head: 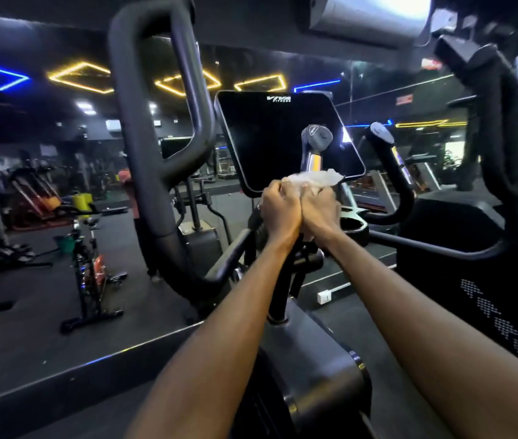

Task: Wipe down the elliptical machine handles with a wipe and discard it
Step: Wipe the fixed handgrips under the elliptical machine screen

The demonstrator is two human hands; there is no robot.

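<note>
Two hands meet in front of an elliptical machine's console, the left hand and right hand pressed side by side, fingers curled around a crumpled white wipe. The wad sits just below the inner left handle, whose chrome sensor shows above it. Wiping appears under way rather than finished: whether the tall moving handle or the inner right handle is cleaned cannot be told, and discarding remains.
</note>
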